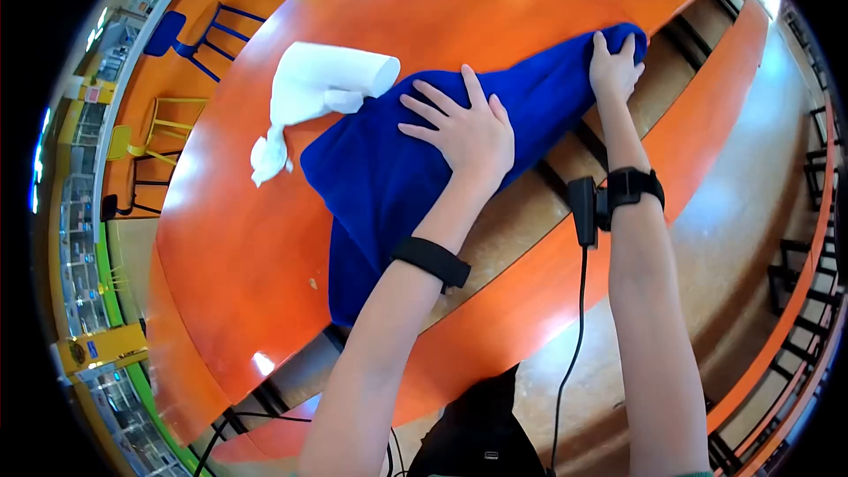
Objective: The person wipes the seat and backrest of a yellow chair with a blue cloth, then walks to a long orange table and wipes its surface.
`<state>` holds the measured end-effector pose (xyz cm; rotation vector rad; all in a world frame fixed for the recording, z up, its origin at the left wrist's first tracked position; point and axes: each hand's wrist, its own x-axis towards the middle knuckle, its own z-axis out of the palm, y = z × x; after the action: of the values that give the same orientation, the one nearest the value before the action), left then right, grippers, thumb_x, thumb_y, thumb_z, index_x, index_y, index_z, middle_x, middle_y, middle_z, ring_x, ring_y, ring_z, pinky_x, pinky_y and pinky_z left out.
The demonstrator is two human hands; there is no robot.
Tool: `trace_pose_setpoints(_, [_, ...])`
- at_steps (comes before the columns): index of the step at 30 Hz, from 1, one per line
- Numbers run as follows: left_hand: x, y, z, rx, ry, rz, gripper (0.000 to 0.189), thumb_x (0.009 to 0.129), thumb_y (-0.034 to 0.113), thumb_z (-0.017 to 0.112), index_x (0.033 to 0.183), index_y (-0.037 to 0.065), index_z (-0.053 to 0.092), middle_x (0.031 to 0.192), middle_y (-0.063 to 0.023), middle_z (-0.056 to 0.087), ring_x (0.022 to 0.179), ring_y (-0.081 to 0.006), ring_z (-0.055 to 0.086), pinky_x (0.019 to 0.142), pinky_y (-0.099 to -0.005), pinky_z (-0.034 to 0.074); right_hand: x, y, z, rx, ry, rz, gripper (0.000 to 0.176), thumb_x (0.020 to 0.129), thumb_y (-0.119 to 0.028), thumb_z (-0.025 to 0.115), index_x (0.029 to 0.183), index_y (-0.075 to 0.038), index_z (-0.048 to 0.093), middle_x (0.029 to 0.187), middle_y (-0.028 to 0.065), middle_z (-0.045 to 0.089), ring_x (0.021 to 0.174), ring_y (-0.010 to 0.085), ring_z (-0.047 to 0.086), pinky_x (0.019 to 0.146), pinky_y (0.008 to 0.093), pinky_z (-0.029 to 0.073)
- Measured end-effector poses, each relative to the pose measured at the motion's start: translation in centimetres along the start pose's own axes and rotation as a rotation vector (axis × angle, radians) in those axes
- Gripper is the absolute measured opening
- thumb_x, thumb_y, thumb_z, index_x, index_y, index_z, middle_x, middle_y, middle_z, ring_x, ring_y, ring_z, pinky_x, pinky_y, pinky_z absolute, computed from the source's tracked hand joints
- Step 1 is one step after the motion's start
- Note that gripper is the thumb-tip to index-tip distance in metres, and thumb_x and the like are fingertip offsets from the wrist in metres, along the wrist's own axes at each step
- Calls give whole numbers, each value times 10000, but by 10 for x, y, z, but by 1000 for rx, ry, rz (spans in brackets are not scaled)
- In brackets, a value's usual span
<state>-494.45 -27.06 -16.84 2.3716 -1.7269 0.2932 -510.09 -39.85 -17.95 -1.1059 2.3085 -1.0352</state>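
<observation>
A blue cloth [380, 159] lies bunched and folded along the near edge of the orange table [238, 274], part of it hanging over that edge. My left hand [468, 132] rests flat on its middle with the fingers spread. At the cloth's narrow right end, my right hand [614, 71] grips the fabric, fingers bent over it. Just beyond the cloth's left part lies a white roll [331, 75] on its side, touching or nearly touching the cloth. A crumpled white piece [269, 157] trails from the roll toward the left.
An orange bench [512, 287] runs along the table's near side. Blue [164, 34] and yellow [118, 143] chairs stand beyond the table at the left. A black cable [574, 344] hangs from a device [583, 212] at my right wrist.
</observation>
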Motion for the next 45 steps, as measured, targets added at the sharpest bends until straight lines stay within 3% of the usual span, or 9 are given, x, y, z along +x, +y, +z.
trace_pose_setpoints(4, [19, 33, 6, -69, -19, -19, 528, 913, 364, 369, 1381, 123, 326, 1360, -408, 152, 1245, -615, 93, 918, -739, 122, 37, 4, 1, 8, 24, 18, 730, 787, -539, 521, 1404, -245, 266, 1407, 277, 224, 1172, 435, 436, 962, 455, 389])
trace_pose_setpoints(7, [28, 26, 9, -66, -35, -19, 533, 911, 367, 367, 1384, 126, 320, 1366, -403, 145, 1251, -608, 88, 922, -736, 119, 43, 0, 7, -2, 8, 22, 739, 769, -553, 535, 1394, -241, 294, 1386, 258, 285, 1182, 410, 431, 965, 452, 385])
trace_pose_setpoints(18, [84, 125, 31, -76, 21, -68, 543, 912, 373, 362, 1390, 122, 303, 1359, -412, 151, 1249, -609, 104, 922, -736, 125, 175, 18, 13, 76, -24, -81, 806, 728, -578, 582, 1386, -193, 322, 1284, 242, 443, 1195, 372, 421, 990, 433, 356])
trace_pose_setpoints(25, [125, 192, 50, -86, 31, -103, 535, 900, 356, 400, 1372, 112, 344, 1359, -412, 151, 1254, -605, 98, 925, -734, 122, 243, 18, 4, 53, -40, -62, 789, 720, -575, 586, 1376, -210, 342, 1255, 254, 456, 1146, 377, 460, 953, 437, 390])
trace_pose_setpoints(35, [202, 313, 81, -10, 3, -102, 532, 925, 400, 320, 1393, 148, 302, 1371, -393, 160, 1262, -586, 129, 919, -743, 113, 385, 18, -5, 12, -28, -15, 796, 706, -580, 584, 1372, -222, 336, 1243, 246, 465, 1142, 368, 464, 949, 440, 394])
trace_pose_setpoints(45, [272, 411, 109, 2, -30, -105, 535, 921, 424, 327, 1395, 177, 299, 1375, -386, 159, 1275, -570, 111, 927, -738, 103, 496, 20, -16, 28, -11, -5, 788, 711, -560, 592, 1368, -204, 343, 1192, 264, 496, 1110, 378, 490, 934, 437, 407])
